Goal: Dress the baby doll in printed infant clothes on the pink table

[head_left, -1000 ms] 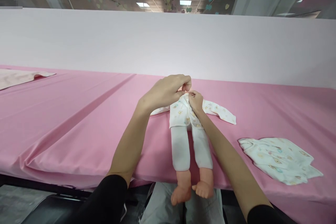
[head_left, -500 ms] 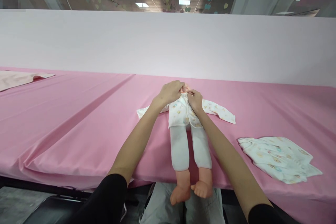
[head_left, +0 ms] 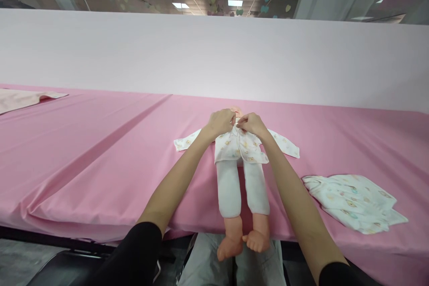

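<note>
The doll's feet (head_left: pixel 231 243) are smooth, faintly glossy moulded vinyl; its leggings (head_left: pixel 228 190) are matt white knit cloth; the printed top (head_left: pixel 238 146) looks like soft matt cotton, as does the loose printed garment (head_left: pixel 355 203); the pink tablecloth (head_left: pixel 100 152) has a smooth satin sheen; the pale partition (head_left: pixel 214 58) looks smooth and matt.

The surface (head_left: pixel 100 156) has a pink cloth, and one baby doll (head_left: pixel 234 147) in white clothes lies on it. To the right lies a printed baby garment (head_left: pixel 351 203), and at far left a pale pink cloth (head_left: pixel 20 99).
</note>
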`<state>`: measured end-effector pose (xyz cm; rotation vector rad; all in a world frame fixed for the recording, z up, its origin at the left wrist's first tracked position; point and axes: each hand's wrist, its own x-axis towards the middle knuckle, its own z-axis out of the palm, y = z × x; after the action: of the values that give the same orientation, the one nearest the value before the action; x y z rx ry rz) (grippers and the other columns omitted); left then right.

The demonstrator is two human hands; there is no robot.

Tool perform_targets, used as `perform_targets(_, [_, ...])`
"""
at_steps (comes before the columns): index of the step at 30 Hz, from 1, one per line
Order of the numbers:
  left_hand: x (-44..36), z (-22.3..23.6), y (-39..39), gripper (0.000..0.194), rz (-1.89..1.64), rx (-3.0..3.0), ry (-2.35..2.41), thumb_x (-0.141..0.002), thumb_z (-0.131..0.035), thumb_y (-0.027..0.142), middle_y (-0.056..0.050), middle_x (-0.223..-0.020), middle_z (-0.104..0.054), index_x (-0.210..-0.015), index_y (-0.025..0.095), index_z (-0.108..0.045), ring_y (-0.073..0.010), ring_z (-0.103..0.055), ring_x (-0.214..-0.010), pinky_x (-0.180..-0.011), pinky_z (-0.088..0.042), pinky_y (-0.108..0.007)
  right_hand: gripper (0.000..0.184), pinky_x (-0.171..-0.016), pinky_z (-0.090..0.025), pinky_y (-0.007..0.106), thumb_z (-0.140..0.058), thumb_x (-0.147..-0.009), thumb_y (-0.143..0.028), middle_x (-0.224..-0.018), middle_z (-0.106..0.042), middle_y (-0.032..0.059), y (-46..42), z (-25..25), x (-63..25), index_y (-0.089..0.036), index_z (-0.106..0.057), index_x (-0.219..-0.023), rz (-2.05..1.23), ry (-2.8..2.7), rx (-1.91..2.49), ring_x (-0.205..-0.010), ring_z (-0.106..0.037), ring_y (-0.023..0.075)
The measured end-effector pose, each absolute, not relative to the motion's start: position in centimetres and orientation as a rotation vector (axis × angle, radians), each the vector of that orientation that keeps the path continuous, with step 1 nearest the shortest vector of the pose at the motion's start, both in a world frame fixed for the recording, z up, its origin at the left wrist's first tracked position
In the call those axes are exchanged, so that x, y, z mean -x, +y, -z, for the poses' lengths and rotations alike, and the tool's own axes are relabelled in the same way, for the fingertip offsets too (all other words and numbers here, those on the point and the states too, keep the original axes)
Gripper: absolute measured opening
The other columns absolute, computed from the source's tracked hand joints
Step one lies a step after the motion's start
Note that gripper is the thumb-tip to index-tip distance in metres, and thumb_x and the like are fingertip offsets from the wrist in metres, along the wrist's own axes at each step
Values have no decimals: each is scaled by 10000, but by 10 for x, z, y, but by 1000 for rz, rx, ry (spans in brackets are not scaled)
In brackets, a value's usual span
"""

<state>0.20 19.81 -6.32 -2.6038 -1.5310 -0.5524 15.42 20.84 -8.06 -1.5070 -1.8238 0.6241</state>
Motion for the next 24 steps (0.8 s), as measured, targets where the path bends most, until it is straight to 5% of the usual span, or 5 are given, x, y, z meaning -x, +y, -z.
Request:
perform_targets(9, [-12, 73, 200, 273, 450, 2689, -1663, -845, -406, 330, -65, -1034, -628, -1004, 201, -586, -215, -591, -888, -722, -434, -311, 329, -645, -475, 265, -524, -614, 2, -626, -648, 29, 214, 80, -163, -116, -666, -887, -670, -1799, 1481, -599, -606, 150])
perform_targets(13, [-15, 77, 200, 307, 467, 2688, -1647, -841, -419, 364, -74, -1064, -624, -1048, 203, -577, -229, -596, -911, -741, -442, -325, 426, -750, -458, 280, -496, -625, 21, -944, -666, 77, 218, 89, -154, -146, -656, -982, -429, -1850, 1509, -849, -614, 194])
perform_targets(19, [-13, 82, 208, 169, 612, 2716, -1717, -773, -454, 210, -73, -902, -661, -851, 183, -601, -216, -607, -820, -655, -418, -287, 312, -811, -410, 290, -367, -876, -158, -1044, -630, 93, 227, 115, -138, -174, -671, -944, -41, -1938, 1538, -962, -570, 214])
perform_targets(24, [-7, 89, 218, 230, 731, 2722, -1790, -830, -377, 238, -55, -766, -665, -770, 180, -592, -180, -603, -687, -609, -411, -262, 253, -801, -408, 295, -479, -873, -293, -1003, -658, 106, 239, 122, -141, -167, -681, -959, 11, -1949, 1542, -957, -580, 240])
